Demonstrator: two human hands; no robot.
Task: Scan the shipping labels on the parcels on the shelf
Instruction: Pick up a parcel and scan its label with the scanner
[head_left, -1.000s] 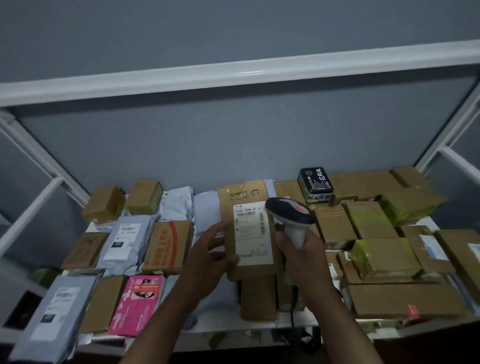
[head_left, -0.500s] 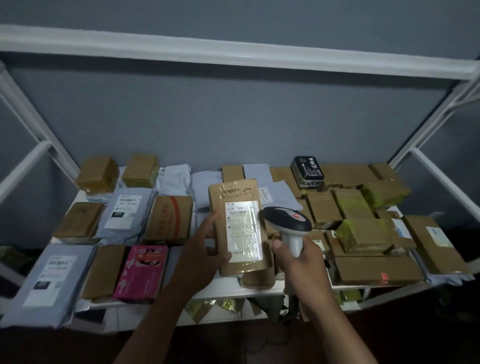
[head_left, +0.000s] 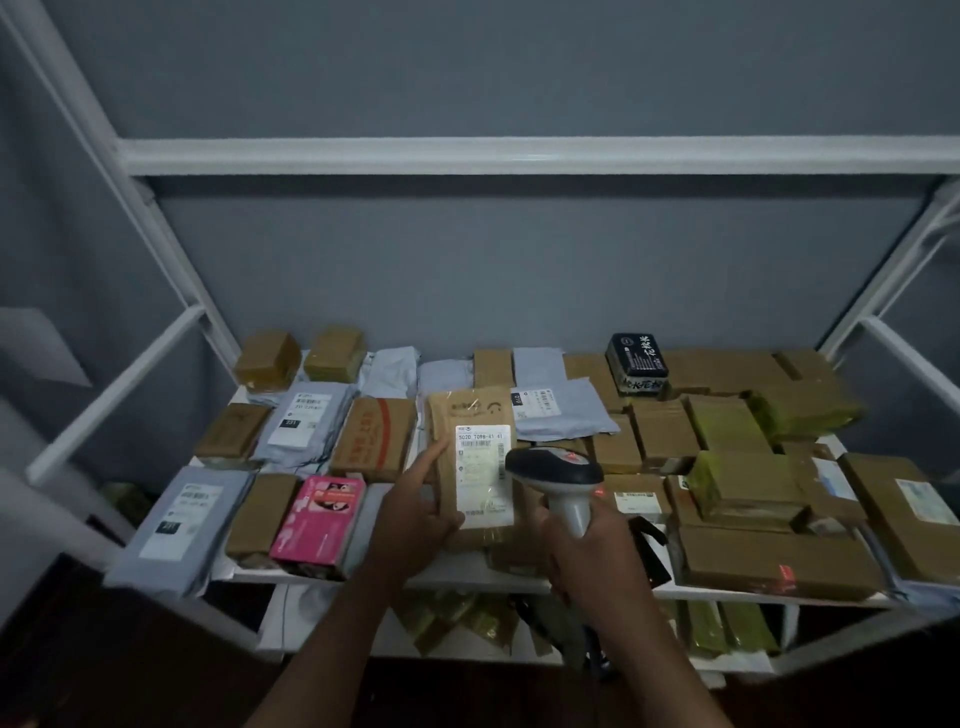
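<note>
Over to the far left of the person's left hand (head_left: 415, 512), a grey mailer bag (head_left: 179, 522) hangs over the front edge of the white shelf (head_left: 467, 571), and closer in, just left of that hand, lies a pink box (head_left: 319, 519). That left hand grasps a brown padded parcel (head_left: 472, 462) by its left edge, forefinger stretched up along the side and thumb pressed on the front near the bottom of its white shipping label (head_left: 483, 475), which faces up. The parcel's lower end looks to rest on the shelf, among the other packages. Immediately right of it, the right hand (head_left: 597, 561) is clenched round the pale grip of a handheld scanner (head_left: 558, 470), whose dark head sits just beside the label's right edge, near touching. Beyond the right hand, further right, brown cartons (head_left: 769, 564) and yellow-taped boxes (head_left: 737, 483) crowd the shelf, and a black tin (head_left: 636, 361) stands behind them.
</note>
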